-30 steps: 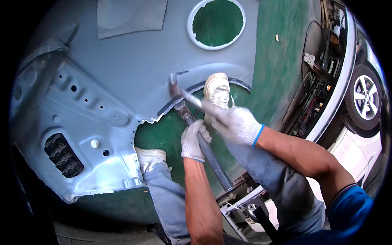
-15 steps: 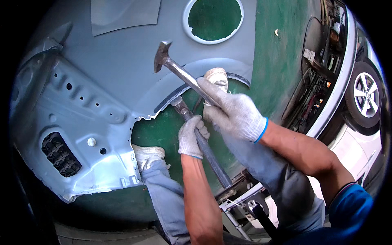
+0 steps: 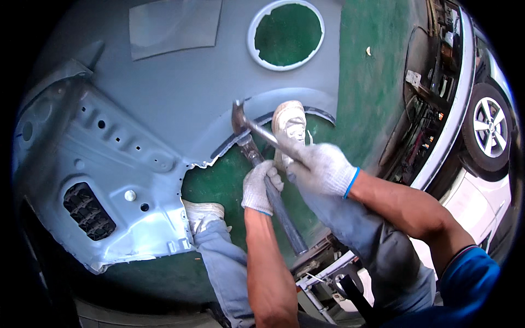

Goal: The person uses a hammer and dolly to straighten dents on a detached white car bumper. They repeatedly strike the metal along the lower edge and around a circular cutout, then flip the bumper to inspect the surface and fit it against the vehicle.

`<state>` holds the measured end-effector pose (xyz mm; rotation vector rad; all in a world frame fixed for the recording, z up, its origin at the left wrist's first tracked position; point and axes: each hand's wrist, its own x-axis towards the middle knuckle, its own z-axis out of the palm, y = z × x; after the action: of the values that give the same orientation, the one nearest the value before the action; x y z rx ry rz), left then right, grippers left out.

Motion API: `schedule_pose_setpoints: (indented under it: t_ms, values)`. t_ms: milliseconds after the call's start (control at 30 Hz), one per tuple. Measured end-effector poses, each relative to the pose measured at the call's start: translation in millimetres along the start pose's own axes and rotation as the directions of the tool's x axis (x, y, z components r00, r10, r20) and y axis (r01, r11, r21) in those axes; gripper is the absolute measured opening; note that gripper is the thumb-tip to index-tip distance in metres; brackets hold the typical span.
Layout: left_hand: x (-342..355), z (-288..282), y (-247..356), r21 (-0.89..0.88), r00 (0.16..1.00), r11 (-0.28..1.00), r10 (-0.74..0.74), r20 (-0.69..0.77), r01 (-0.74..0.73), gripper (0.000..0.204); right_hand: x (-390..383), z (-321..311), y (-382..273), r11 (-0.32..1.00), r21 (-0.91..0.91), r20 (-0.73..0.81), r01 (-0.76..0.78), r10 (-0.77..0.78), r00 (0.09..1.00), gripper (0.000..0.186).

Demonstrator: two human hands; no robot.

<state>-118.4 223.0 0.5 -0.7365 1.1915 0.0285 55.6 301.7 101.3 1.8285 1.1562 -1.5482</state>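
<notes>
My gloved right hand (image 3: pixel 322 167) grips the handle of a steel body hammer (image 3: pixel 264 134). The hammer's head is down at the dark, curved wheel-arch edge (image 3: pixel 227 143) of a grey car body panel (image 3: pixel 164 87). In my gloved left hand (image 3: pixel 259 188) is a long-handled steel tool (image 3: pixel 284 221) with a tubular shaft. Its upper end meets the same edge just below the hammer's head, and its tip is partly hidden there. Whether the two tools touch, I cannot tell.
My right shoe (image 3: pixel 290 123) overlaps the arch edge; the left shoe (image 3: pixel 203 214) is beside the panel's holed inner section (image 3: pixel 117 180). Further up are a round opening's rim (image 3: pixel 250 41) and a flat grey sheet (image 3: pixel 175 27). A white car (image 3: pixel 473 202) stands right of the green floor (image 3: pixel 363 87).
My right hand has swung the hammer downward, bringing its head from above the panel to the arch edge. My left hand keeps its hold on the tool. The whole view has shifted slightly.
</notes>
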Motion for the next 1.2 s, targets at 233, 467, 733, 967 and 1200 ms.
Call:
schedule_pose_setpoints:
  t_ms: [233,467,733,967,1200]
  values:
    - [3.7,-0.3,-5.9,-0.020,1.000,1.000,0.008,0.020,-0.008,0.019,-1.3,19.1,12.9,0.999,-0.047,0.012,0.028,-0.027,1.000,0.061]
    - [11.5,-8.8,-15.0,0.004,0.999,0.999,0.035,0.041,-0.035,0.017,0.5,26.6,17.3,0.992,0.052,-0.169,0.115,-0.105,0.980,0.057]
    - [4.0,-0.3,-12.3,0.023,0.998,0.998,0.064,-0.001,-0.064,0.017,1.2,18.8,16.8,0.999,0.027,-0.057,0.044,-0.042,0.997,0.058]
    - [3.6,1.3,-12.3,-0.001,0.997,0.997,0.071,-0.036,-0.071,0.015,0.2,17.0,11.9,0.989,0.117,-0.133,0.095,-0.080,0.988,0.061]
    - [4.6,8.0,-5.5,0.016,0.998,0.998,0.056,-0.029,-0.055,0.017,3.6,7.4,13.3,0.989,0.113,-0.160,0.091,-0.073,0.985,0.062]
